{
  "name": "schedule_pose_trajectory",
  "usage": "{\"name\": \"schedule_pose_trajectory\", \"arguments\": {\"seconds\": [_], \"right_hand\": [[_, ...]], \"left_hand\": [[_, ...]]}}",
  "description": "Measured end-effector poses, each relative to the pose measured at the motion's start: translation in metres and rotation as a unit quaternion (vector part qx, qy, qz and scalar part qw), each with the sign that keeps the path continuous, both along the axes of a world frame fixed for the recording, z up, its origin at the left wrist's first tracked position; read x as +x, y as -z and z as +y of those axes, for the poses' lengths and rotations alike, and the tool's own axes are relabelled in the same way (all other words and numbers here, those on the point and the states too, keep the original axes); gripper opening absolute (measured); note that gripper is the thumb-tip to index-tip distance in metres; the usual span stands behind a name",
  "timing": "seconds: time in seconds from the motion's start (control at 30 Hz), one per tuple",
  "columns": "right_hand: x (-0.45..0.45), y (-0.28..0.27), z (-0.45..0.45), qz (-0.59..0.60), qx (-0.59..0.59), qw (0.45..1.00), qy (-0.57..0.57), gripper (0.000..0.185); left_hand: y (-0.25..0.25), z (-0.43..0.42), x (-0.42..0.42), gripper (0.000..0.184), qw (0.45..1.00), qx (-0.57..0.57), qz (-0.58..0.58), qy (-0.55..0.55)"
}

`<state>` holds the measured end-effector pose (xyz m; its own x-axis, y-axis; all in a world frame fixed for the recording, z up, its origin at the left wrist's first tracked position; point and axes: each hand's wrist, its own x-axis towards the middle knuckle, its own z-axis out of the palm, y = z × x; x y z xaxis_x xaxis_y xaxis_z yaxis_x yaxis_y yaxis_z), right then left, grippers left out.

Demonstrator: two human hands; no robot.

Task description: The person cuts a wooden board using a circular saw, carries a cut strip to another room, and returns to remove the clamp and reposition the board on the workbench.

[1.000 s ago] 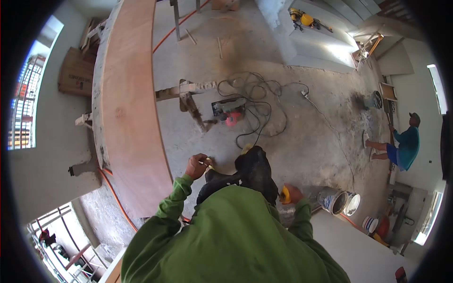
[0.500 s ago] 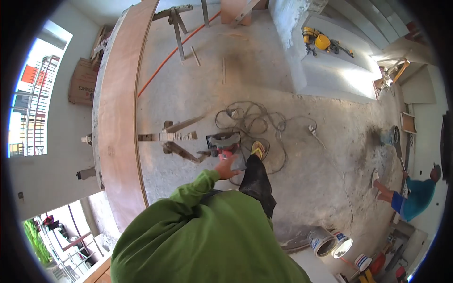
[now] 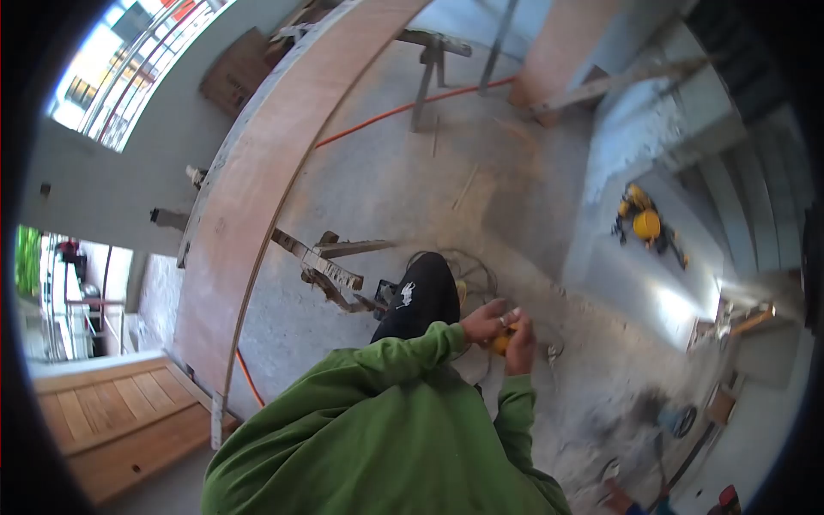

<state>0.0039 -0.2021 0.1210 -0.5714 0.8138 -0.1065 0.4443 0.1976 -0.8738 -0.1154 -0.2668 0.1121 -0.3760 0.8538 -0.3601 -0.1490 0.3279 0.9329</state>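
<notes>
My left hand, with a ring on a finger, and my right hand meet in front of my body. Their fingers are closed around a small yellow-orange object between them. The hands cover much of it, so its exact kind is hard to make out. Just left of the hands is my raised knee in dark trousers. Behind the leg, only a dark edge of a power tool on the floor shows. A coiled cable lies beyond the hands.
A long plywood sheet spans the left side over a wooden trestle. An orange hose crosses the floor. Yellow gear sits on a pale ledge. At lower left is a wooden door panel; another person's leg shows at lower right.
My left hand has left the red power tool on the floor and come up to meet my right hand at the yellow-orange object. The view has turned, and my knee now hides most of the tool.
</notes>
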Motion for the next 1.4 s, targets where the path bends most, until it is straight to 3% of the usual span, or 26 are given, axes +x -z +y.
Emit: {"name": "schedule_pose_trajectory", "arguments": {"seconds": [0.07,0.1,0.13,0.17,0.23,0.43,0.5,0.53,0.57,0.63,0.7,0.73,0.87,0.97,1.07,1.17,1.33,1.4], "right_hand": [[-0.032,-0.008,0.017,0.009,-0.015,1.0,-0.005,0.039],[-0.046,-0.008,0.024,0.015,-0.037,0.999,0.009,0.041],[-0.051,-0.002,0.041,0.003,-0.14,0.99,0.026,0.04],[-0.059,-0.005,0.055,0.001,-0.137,0.99,0.018,0.04],[-0.079,-0.012,0.087,-0.098,-0.266,0.959,0.016,0.042],[-0.155,0.066,0.17,-0.206,-0.259,0.943,-0.01,0.033],[-0.166,0.116,0.189,-0.27,-0.299,0.915,-0.016,0.031],[-0.185,0.108,0.197,-0.274,-0.3,0.914,-0.017,0.031],[-0.218,0.092,0.206,-0.371,-0.278,0.88,-0.103,0.032],[-0.264,0.096,0.224,-0.456,-0.253,0.834,-0.182,0.033],[-0.289,0.127,0.246,-0.374,-0.347,0.86,-0.004,0.033],[-0.315,0.116,0.249,-0.302,-0.328,0.895,0.021,0.03],[-0.425,0.1,0.292,-0.216,-0.254,0.941,-0.059,0.026],[-0.504,0.087,0.323,-0.227,-0.2,0.95,-0.075,0.024],[-0.578,0.09,0.359,-0.207,-0.145,0.963,-0.089,0.025],[-0.662,0.079,0.385,-0.143,-0.211,0.966,-0.041,0.025],[-0.801,0.104,0.448,-0.107,-0.254,0.959,-0.073,0.023],[-0.848,0.113,0.464,-0.106,-0.277,0.95,-0.092,0.022]], "left_hand": [[-0.017,0.001,-0.049,0.054,0.949,-0.089,-0.301,-0.035],[-0.005,-0.002,-0.069,0.044,0.945,-0.057,-0.317,-0.062],[0.011,-0.006,-0.09,0.034,0.939,-0.025,-0.333,-0.087],[0.019,-0.009,-0.112,0.028,0.939,-0.01,-0.324,-0.116],[0.032,-0.016,-0.155,0.019,0.936,0.003,-0.305,-0.175],[0.048,-0.025,-0.31,0.011,0.888,-0.045,-0.339,-0.307],[0.079,-0.033,-0.351,0.015,0.913,-0.068,-0.181,-0.36],[0.073,-0.036,-0.373,0.015,0.911,-0.07,-0.184,-0.362],[0.066,-0.036,-0.401,0.019,0.908,-0.069,-0.144,-0.387],[0.044,-0.035,-0.458,0.024,0.907,-0.066,-0.098,-0.404],[0.016,-0.032,-0.505,0.024,0.92,-0.102,-0.021,-0.377],[0.01,-0.029,-0.528,0.024,0.923,-0.099,-0.018,-0.372],[-0.014,0.0,-0.606,0.022,0.918,-0.128,-0.005,-0.376],[-0.009,0.023,-0.647,0.022,0.918,-0.131,0.012,-0.374],[-0.001,0.057,-0.679,0.032,0.918,-0.052,0.022,-0.393],[0.011,0.092,-0.725,0.04,0.917,-0.056,0.124,-0.375],[0.031,0.162,-0.84,0.036,0.911,-0.155,0.112,-0.366],[0.027,0.192,-0.882,0.033,0.882,-0.224,0.104,-0.401]]}}
